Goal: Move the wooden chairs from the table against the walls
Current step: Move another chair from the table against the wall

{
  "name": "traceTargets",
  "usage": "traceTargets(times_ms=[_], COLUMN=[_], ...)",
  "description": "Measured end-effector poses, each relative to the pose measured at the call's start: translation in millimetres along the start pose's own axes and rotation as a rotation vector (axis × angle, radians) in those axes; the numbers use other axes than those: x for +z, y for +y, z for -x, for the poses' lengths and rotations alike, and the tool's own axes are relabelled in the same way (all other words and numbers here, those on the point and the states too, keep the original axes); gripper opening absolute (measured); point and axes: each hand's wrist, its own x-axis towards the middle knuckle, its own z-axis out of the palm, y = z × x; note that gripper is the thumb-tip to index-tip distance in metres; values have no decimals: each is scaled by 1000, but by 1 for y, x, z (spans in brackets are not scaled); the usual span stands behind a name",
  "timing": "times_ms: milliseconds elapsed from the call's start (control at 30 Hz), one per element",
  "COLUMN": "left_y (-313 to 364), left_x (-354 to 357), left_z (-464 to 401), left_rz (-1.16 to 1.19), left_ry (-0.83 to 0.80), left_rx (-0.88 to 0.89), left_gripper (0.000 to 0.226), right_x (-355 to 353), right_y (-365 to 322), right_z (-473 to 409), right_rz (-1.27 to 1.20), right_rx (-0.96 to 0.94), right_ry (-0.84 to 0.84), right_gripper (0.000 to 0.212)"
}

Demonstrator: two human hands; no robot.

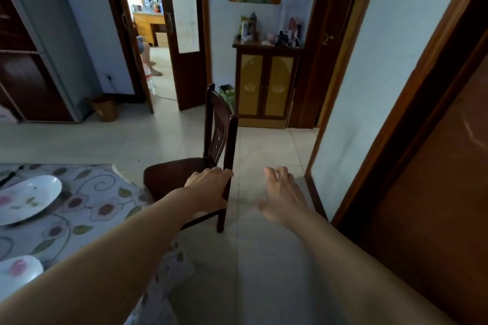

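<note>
Chair (pixel 211 140) stands on the tiled floor (pixel 264 258) beside the table (pixel 87 208); the left hand (pixel 208 187) grips its back post, the right hand (pixel 282 195) hangs spread, holding nothing.

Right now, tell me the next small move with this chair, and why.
Probably bring the open right hand onto the chair's backrest. Only the left hand grips the chair, low on its back post, and it stands by the table, not a wall.

Dark, polished wooden chair (pixel 220 137); counter (pixel 87 208) covered in smooth floral plastic-looking cloth; glossy white ceramic plates (pixel 26 200); pale, faintly reflective floor tiles (pixel 264 258); varnished wooden door frame (pixel 412 103); matt painted walls (pixel 369 74).
</note>
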Motion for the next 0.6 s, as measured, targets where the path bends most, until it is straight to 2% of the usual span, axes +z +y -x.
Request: traceTargets(times_ms=[233, 400, 600], left_y=[-53, -111, -177], left_x=[-6, -21, -47], left_z=[-81, -148, -239], left_rz=[30, 33, 32], left_ry=[-5, 43, 81], left_rx=[-68, -101, -85], left_gripper=[73, 63, 64], right_x=[8, 12, 7], right_y=[-5, -24, -53], right_z=[-115, -202, -308], right_rz=[24, 33, 26], right_rx=[-45, -64, -37], right_ry=[-48, -31, 13], right_gripper=[69, 72, 71])
